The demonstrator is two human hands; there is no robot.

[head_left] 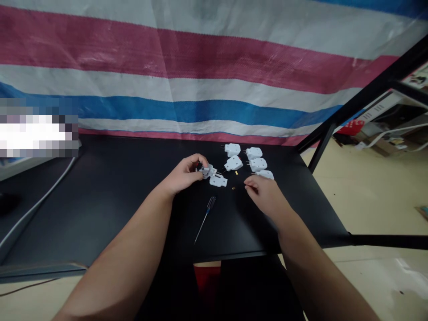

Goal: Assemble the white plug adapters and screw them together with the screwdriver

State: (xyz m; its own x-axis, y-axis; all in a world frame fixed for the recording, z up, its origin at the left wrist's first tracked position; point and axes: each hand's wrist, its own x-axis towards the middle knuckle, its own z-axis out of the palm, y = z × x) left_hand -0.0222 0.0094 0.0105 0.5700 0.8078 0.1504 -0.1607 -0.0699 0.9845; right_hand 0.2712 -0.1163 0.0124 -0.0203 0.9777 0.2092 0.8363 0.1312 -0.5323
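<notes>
White plug part (pixel 207 171) pinched in the left hand (pixel 185 175)
Just beside it, a white cover (pixel 217 181) lies on the table (pixel 127 187); the right hand (pixel 266 193) is curled, whether gripping anything I can't tell.

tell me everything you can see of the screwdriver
The screwdriver has a dark handle, bluish near the shaft, which looks like thin, straight metal. It lies slanted on the black table, handle at the far end, tip toward the near edge and leftward. Only the table touches it. The tip's shape is too small to tell.
</notes>
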